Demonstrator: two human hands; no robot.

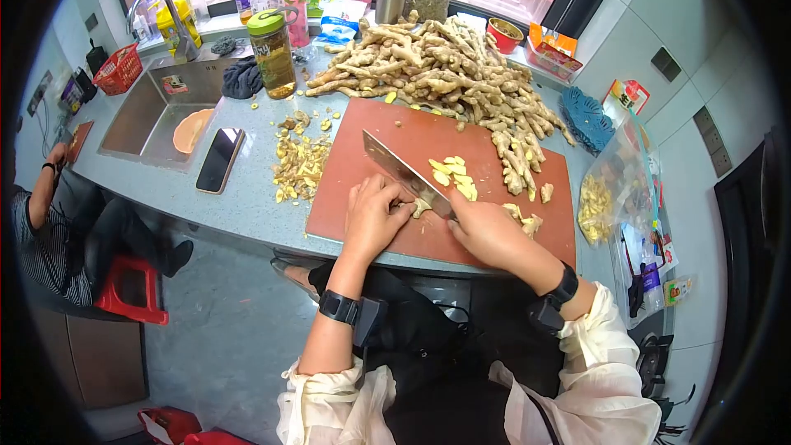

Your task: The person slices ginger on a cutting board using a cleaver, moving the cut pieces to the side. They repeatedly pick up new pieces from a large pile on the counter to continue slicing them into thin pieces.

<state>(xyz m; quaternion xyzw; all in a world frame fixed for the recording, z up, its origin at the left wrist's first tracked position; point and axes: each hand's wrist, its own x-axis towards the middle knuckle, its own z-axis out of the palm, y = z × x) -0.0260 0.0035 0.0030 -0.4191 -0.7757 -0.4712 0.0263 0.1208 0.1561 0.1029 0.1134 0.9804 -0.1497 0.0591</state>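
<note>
My right hand (474,229) is wrapped round the handle of a cleaver (401,166), whose wide blade slants up and left over the reddish-brown cutting board (350,148). Left of the blade, my left hand (377,206) has its fingers bent and pressed on a small piece of ginger (421,205), which lies against the blade's lower part. Pale yellow ginger slices (455,173) lie right of the blade. A few ginger chunks (527,220) sit near my right wrist. Behind them a big heap of whole ginger (445,62) spills onto the board's back edge.
Ginger scraps (298,163) and a phone (220,161) lie left of the board. Further left is a sink (148,119). A green-lidded bottle (272,53) stands behind. A plastic bag of slices (595,206) is at right. Another person (49,222) sits far left.
</note>
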